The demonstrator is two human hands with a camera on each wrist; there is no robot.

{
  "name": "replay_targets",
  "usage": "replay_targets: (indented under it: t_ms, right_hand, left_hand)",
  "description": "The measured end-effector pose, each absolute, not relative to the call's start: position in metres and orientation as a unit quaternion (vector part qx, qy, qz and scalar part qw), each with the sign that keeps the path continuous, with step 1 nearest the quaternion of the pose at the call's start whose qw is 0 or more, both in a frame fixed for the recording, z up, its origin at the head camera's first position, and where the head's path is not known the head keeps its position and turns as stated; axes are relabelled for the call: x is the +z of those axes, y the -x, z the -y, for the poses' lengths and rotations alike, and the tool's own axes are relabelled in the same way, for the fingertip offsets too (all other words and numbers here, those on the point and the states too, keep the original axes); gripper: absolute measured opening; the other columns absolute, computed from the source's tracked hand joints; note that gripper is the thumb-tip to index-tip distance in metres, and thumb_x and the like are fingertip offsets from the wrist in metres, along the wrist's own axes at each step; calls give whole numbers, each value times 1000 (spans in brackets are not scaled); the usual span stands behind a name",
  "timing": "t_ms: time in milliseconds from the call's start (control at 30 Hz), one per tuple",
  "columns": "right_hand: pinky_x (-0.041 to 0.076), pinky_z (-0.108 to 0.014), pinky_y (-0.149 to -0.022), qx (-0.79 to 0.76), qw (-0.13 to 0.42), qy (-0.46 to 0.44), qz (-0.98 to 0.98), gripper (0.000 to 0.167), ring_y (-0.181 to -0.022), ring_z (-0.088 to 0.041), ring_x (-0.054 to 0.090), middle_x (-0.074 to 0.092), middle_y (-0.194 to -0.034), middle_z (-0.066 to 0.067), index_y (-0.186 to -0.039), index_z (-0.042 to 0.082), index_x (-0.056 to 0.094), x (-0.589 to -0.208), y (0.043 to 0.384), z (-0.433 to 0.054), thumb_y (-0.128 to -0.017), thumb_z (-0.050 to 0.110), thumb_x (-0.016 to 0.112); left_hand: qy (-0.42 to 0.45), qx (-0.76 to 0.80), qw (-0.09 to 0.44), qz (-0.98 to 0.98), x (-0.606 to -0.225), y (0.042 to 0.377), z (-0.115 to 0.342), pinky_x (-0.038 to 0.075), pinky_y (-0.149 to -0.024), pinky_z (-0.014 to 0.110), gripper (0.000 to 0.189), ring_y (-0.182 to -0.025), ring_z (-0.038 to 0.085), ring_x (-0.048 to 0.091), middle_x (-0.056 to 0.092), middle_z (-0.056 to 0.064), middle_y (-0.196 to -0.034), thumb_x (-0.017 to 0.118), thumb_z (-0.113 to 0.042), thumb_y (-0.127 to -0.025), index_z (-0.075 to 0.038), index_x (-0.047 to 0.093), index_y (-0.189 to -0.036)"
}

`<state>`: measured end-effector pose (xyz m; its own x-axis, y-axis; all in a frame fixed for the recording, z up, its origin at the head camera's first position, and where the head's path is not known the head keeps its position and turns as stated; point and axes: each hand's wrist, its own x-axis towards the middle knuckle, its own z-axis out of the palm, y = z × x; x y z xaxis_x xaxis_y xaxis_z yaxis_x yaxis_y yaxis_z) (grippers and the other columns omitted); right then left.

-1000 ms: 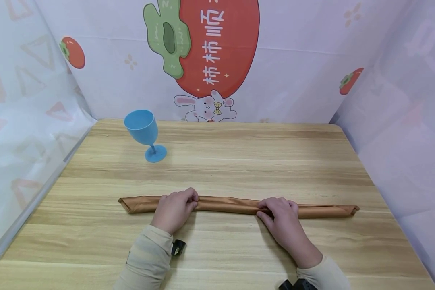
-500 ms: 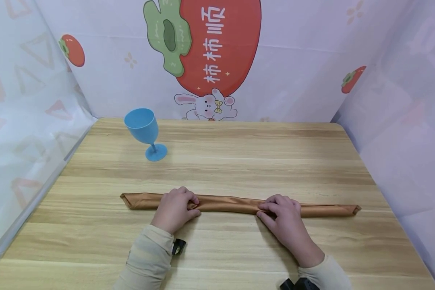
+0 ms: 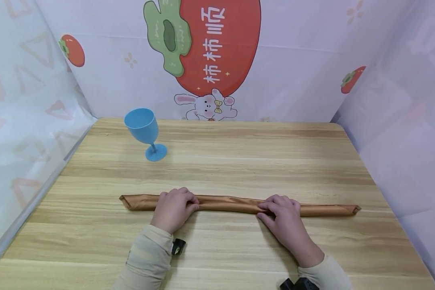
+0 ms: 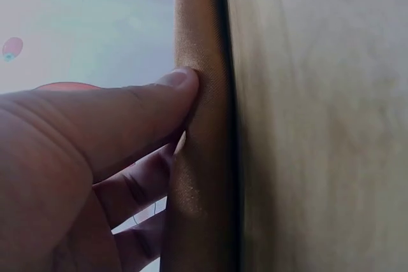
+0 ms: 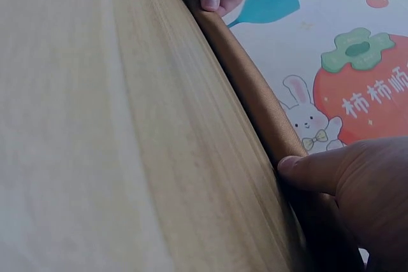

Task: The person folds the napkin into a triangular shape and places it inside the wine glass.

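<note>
A brown satiny cloth (image 3: 224, 204), rolled into a long thin strip, lies across the wooden table in the head view. My left hand (image 3: 175, 209) pinches it left of its middle, thumb on the near side and fingers over the far side. In the left wrist view the left thumb (image 4: 175, 90) presses against the rolled cloth (image 4: 204, 106). Right of the middle, my right hand (image 3: 285, 219) grips the roll the same way. The right thumb (image 5: 299, 169) sits on the near side of the cloth (image 5: 248, 81) in the right wrist view.
A blue goblet (image 3: 143, 127) stands upright at the back left of the wooden table (image 3: 239, 161). Printed white sheets (image 3: 293, 80) hang behind the table and along both sides. Black wrist cameras (image 3: 178, 247) are strapped over the sleeves.
My left thumb lifted off the roll half a second ago and has come back against it. The right hand stays in place on the cloth.
</note>
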<state>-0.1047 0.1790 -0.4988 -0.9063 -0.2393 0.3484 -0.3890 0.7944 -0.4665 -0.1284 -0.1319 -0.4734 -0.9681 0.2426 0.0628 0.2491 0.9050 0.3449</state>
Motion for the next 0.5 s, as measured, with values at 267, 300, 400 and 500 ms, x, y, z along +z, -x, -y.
replay_targets:
  t_ms: [267,300,400,500]
  right_hand:
    - [29,-46,-87,273,157,-178,932,21,-86,-16,56,66,-89,9,-92,14,78,-499,106,-179,-75,9,88]
    - [29,-46,-87,272,158,-178,932,20,-86,-16,57,66,-89,9,-92,15,77,-499,106,-179,-75,9,88]
    - [29,-46,-87,269,157,-178,934,18,-86,-16,57,66,-89,10,-92,15,77,-499,106,-179,-77,10,86]
    - [29,-47,-87,265,156,-178,935,17,-86,-16,58,67,-88,10,-92,16,77,-500,106,-179,-78,10,85]
  left_hand:
    - [124,-177,0,976,-473,128,132,46,-77,49,12,-82,18,64,65,-12,-84,77,-29,-89,-28,71,-79]
    - [124,-177,-3,976,-473,128,132,46,-77,49,12,-82,18,64,65,-12,-84,77,-28,-89,-28,70,-79]
    - [123,-174,-11,977,-472,128,131,46,-77,48,13,-81,18,63,64,-13,-83,76,-28,-91,-28,70,-79]
    - [120,-170,-19,978,-472,128,131,46,-78,49,13,-81,17,62,63,-13,-82,75,-27,-92,-28,70,-80]
